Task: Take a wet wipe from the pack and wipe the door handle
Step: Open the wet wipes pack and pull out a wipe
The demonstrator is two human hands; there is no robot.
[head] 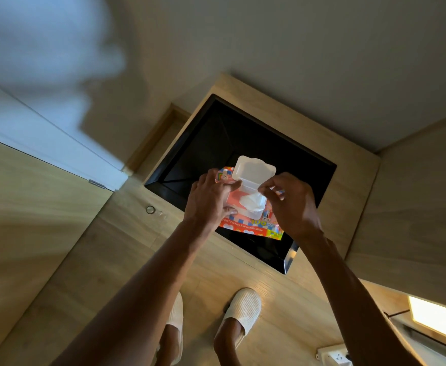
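Left hand grips wipe pack edge — right hand pinching wipe (lid up).

"Perfect for hands after" on pack

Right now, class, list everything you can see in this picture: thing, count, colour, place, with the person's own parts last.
wet wipe pack: one, orange-pink patterned, held over the black mat.
pack lid: one, white, flipped open.
wet wipe: one, white, poking from the opening.
black mat: one, on the wooden floor.
doorstop: one, metal, on the floor left of the mat.
power strip: one, white, bottom right.
slippers: two, white, on the feet.
left hand: holding the pack.
right hand: fingers pinched above the wipe.
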